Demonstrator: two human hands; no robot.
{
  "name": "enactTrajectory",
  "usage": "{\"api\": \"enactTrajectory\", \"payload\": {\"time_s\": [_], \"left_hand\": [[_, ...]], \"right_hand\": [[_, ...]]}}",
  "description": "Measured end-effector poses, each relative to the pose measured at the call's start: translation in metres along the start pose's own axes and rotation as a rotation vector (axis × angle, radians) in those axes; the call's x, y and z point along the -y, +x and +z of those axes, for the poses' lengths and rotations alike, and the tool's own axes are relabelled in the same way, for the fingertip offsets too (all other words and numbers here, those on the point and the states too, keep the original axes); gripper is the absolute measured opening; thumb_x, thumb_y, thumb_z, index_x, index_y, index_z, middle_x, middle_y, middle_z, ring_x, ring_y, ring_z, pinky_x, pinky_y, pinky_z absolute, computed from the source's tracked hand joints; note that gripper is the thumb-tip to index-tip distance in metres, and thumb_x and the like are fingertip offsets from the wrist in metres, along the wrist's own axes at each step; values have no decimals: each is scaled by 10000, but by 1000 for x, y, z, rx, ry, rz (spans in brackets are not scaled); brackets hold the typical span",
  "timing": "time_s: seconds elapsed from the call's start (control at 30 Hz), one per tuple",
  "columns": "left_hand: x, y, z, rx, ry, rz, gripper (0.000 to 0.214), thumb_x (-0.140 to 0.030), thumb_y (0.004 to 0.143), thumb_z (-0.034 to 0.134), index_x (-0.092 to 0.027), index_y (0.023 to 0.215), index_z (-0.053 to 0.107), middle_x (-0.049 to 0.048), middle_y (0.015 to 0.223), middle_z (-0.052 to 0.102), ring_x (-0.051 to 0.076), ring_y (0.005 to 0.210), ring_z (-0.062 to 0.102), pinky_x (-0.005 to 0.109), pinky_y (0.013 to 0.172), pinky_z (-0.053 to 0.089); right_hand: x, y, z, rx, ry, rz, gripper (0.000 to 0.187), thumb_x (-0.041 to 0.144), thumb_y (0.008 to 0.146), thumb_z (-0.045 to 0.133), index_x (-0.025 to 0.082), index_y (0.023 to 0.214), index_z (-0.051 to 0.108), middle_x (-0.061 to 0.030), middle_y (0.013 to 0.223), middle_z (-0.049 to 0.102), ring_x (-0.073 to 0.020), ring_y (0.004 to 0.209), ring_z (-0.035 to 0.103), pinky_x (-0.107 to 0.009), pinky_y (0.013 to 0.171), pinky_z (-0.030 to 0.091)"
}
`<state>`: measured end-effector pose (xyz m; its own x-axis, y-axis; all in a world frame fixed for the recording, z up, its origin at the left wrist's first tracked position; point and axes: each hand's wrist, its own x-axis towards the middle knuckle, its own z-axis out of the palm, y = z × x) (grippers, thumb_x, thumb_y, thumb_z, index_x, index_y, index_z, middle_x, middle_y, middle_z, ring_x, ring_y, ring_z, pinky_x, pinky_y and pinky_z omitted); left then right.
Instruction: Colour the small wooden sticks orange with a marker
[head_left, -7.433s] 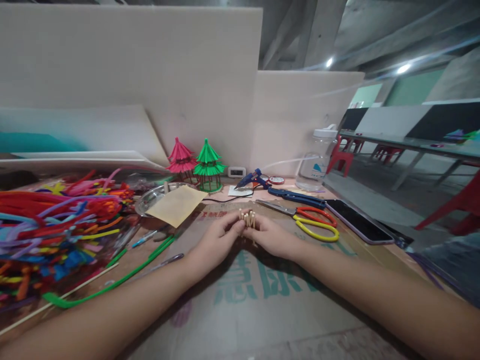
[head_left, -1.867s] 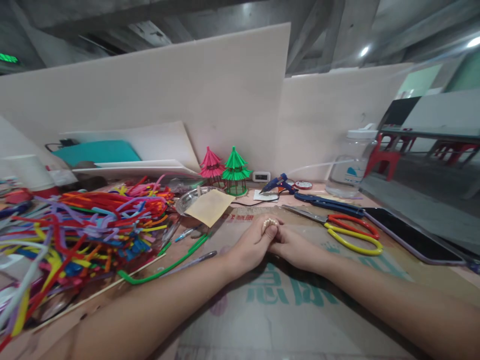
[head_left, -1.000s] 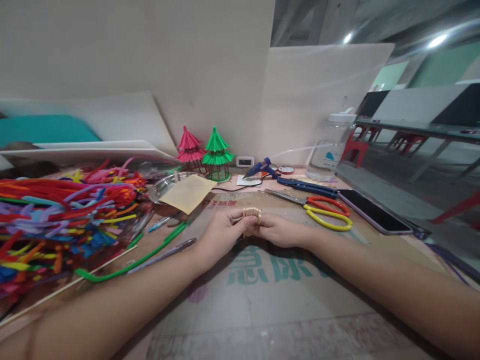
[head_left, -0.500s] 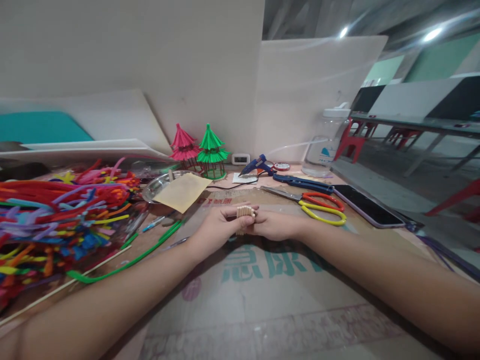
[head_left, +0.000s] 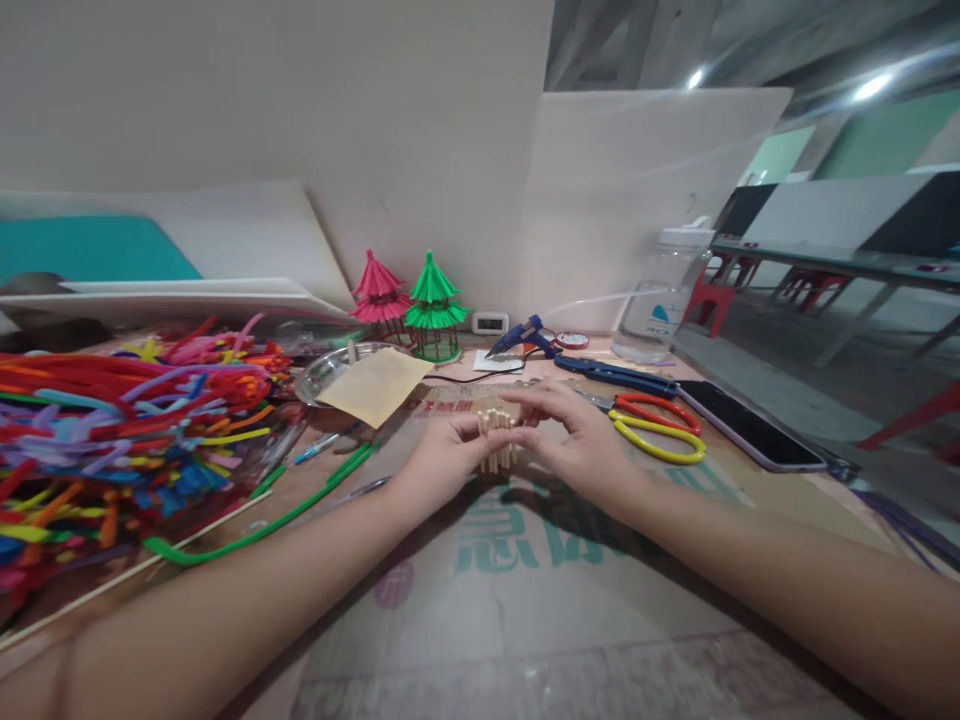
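A bundle of short pale wooden sticks (head_left: 496, 440) stands upright on the cardboard sheet (head_left: 525, 590) in the middle of the table. My left hand (head_left: 442, 462) pinches the bundle from the left with closed fingers. My right hand (head_left: 574, 440) holds it from the right, thumb and forefinger against the sticks, the other fingers raised and curled over the top.
A big heap of coloured pipe cleaners (head_left: 127, 420) fills the left. Behind the hands lie a metal dish (head_left: 330, 368) with a yellow paper (head_left: 375, 385), pink (head_left: 379, 295) and green (head_left: 433, 300) paper pavilions, a blue glue gun (head_left: 521, 338), scissors (head_left: 652, 425), a phone (head_left: 754, 425) and a bottle (head_left: 664, 300).
The bundle has been turned from lying between the hands to standing upright on the cardboard. My right hand has lifted and opened its outer fingers over the sticks.
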<state>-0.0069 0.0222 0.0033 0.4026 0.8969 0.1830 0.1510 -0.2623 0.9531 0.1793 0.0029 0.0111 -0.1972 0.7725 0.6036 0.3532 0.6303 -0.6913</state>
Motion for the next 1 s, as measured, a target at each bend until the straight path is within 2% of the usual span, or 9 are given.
{"api": "enactTrajectory", "payload": {"time_s": [0.07, 0.13, 0.27, 0.4, 0.67, 0.8, 1.0], "left_hand": [[-2, -1, 0, 13, 15, 6, 388, -515, 796, 737, -142, 693, 710, -7, 629, 609, 133, 614, 520, 242, 600, 424], [-4, -2, 1, 30, 26, 8, 364, -502, 823, 703, -147, 753, 737, -2, 662, 633, 144, 639, 538, 252, 627, 437], [-5, -3, 2, 64, 44, 22, 300, -429, 867, 634, -151, 882, 746, 12, 797, 692, 167, 733, 593, 276, 726, 475], [-3, 0, 0, 118, 85, 49, 243, -369, 863, 619, -152, 794, 702, 5, 747, 664, 166, 714, 581, 274, 719, 485], [2, 5, -3, 192, 143, 94, 250, -352, 903, 548, -168, 775, 660, 10, 775, 662, 169, 750, 587, 267, 725, 502], [4, 5, -3, 191, 161, 114, 255, -359, 921, 528, -173, 834, 680, 23, 856, 700, 184, 810, 609, 285, 771, 513], [6, 6, -3, 197, 194, 122, 251, -356, 933, 536, -189, 897, 721, 30, 911, 731, 205, 874, 637, 304, 828, 518]], "right_hand": [[5, -1, 3, 4, -19, -4, 161, 282, 856, 706, 235, 985, 788, -40, 879, 673, -190, 814, 610, -332, 783, 508], [6, -2, 6, -5, 7, 50, 109, 265, 862, 694, 237, 882, 797, -28, 838, 648, -182, 799, 598, -318, 760, 497], [2, -1, 8, -20, 73, 155, 131, 274, 851, 680, 219, 775, 772, -17, 806, 622, -168, 771, 578, -306, 741, 475], [-5, 1, 9, 1, 94, 223, 155, 287, 824, 675, 205, 708, 737, -7, 774, 600, -159, 732, 556, -301, 704, 447], [-12, 2, 11, 53, 106, 245, 175, 353, 820, 682, 197, 754, 726, -17, 805, 599, -173, 776, 566, -304, 700, 447], [-11, 3, 11, 71, 112, 223, 146, 328, 827, 678, 202, 778, 733, -19, 826, 608, -176, 811, 575, -307, 745, 465], [-12, 4, 13, 99, 163, 296, 160, 330, 859, 633, 218, 808, 736, -26, 847, 635, -193, 840, 606, -333, 794, 486]]}}
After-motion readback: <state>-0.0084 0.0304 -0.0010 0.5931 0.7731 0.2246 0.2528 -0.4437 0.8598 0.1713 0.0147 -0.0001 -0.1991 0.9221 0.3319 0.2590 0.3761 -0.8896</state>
